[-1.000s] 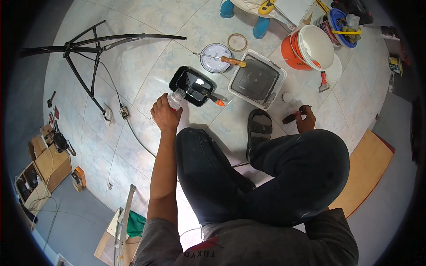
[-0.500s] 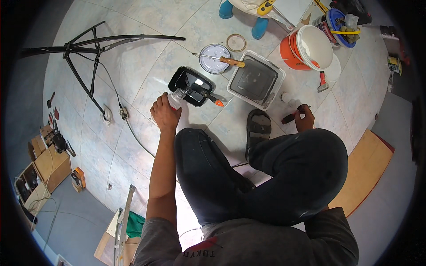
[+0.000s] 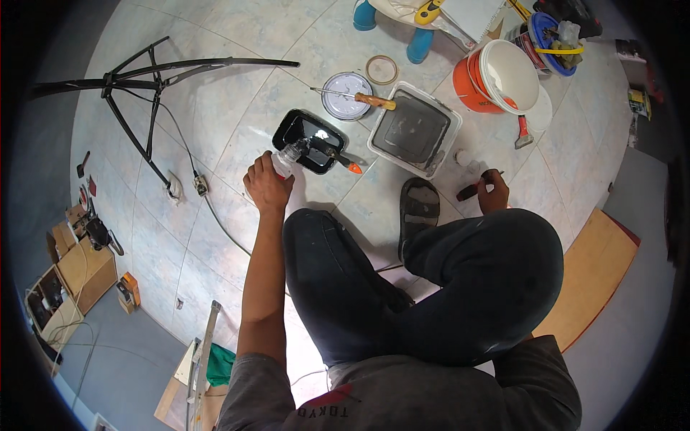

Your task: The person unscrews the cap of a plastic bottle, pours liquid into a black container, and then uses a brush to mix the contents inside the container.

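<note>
My left hand [image 3: 269, 183] grips a clear plastic bottle [image 3: 287, 160], tilted with its mouth over a black tray [image 3: 291, 128] of dark, glossy liquid; clear liquid seems to spill from the mouth. A brush with an orange-tipped handle [image 3: 352, 167] rests in that tray. My right hand [image 3: 491, 188] is closed on a dark red-and-black handled tool [image 3: 467, 192], beside small translucent containers [image 3: 460, 156]. Right of the black tray lies a white-rimmed tray [image 3: 411, 126] of dark grey material, with a long wooden-handled tool [image 3: 381, 102] across its corner and a round lid [image 3: 343, 108].
A black metal frame [image 3: 115, 82] and a power cable lie left. An orange-and-white bucket [image 3: 476, 82], scraper [image 3: 522, 140], blue-rimmed bucket [image 3: 550, 32] and tape ring [image 3: 381, 70] lie ahead. A board [image 3: 596, 273] lies right; wooden boxes [image 3: 86, 266] and an aluminium bar [image 3: 205, 352] lie left.
The bottle in my left hand is tipped very slightly further over the black tray, and liquid shows more at its mouth. My right hand has hardly moved.
</note>
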Demonstrator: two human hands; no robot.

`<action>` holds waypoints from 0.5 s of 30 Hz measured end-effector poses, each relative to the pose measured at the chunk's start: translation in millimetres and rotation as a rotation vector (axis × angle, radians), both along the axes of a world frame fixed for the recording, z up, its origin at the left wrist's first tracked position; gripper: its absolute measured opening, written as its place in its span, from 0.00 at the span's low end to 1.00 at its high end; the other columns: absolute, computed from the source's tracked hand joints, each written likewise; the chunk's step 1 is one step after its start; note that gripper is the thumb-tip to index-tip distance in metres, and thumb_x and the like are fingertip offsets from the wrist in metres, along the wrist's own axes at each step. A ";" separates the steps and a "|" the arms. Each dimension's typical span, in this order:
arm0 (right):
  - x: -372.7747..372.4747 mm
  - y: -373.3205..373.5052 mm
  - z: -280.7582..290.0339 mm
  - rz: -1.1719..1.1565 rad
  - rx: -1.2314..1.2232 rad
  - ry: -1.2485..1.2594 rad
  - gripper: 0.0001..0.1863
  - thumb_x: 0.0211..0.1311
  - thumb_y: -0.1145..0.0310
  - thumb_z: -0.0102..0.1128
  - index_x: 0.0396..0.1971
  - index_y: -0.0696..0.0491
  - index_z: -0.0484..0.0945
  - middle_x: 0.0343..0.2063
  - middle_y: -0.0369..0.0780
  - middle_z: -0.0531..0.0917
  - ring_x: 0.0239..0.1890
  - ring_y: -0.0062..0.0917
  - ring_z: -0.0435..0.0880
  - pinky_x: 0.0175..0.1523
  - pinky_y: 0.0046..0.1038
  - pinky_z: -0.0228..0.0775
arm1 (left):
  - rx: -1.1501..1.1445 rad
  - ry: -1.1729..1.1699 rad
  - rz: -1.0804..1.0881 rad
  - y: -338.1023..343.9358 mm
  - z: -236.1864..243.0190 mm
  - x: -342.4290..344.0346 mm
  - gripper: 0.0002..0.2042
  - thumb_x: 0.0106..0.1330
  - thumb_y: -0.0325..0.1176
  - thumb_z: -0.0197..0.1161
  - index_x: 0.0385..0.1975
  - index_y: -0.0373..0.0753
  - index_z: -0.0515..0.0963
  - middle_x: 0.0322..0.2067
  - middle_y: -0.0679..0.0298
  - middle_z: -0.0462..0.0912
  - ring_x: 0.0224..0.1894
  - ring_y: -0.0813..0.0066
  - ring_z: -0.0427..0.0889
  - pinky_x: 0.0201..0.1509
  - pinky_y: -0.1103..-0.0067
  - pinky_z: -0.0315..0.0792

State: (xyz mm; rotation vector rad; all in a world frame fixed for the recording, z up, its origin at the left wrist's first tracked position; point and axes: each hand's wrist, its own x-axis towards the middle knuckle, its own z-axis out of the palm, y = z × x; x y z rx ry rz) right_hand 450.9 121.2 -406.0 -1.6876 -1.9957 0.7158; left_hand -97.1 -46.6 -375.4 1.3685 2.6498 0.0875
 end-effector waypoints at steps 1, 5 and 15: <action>1.2 0.0 -0.9 0.003 0.002 0.002 0.09 0.62 0.79 0.71 0.41 0.58 0.82 0.32 0.46 0.90 0.36 0.34 0.93 0.43 0.33 0.82 | 0.000 0.001 0.002 -0.1 -0.2 0.0 0.41 0.46 0.38 0.86 0.66 0.43 0.77 0.56 0.60 0.85 0.60 0.55 0.83 0.66 0.59 0.71; 1.2 0.1 -1.5 0.000 -0.005 0.010 0.08 0.63 0.80 0.70 0.41 0.58 0.83 0.33 0.47 0.90 0.37 0.35 0.93 0.44 0.33 0.82 | 0.002 -0.006 0.011 0.8 -0.6 -0.1 0.41 0.46 0.38 0.85 0.65 0.43 0.77 0.56 0.59 0.85 0.60 0.55 0.82 0.67 0.59 0.71; 2.3 -1.9 -3.6 -0.011 -0.029 0.022 0.08 0.62 0.80 0.69 0.41 0.58 0.82 0.33 0.47 0.90 0.36 0.33 0.93 0.44 0.32 0.81 | 0.269 -0.107 0.026 3.5 1.7 4.1 0.38 0.47 0.38 0.84 0.62 0.42 0.78 0.53 0.55 0.86 0.57 0.50 0.84 0.64 0.56 0.74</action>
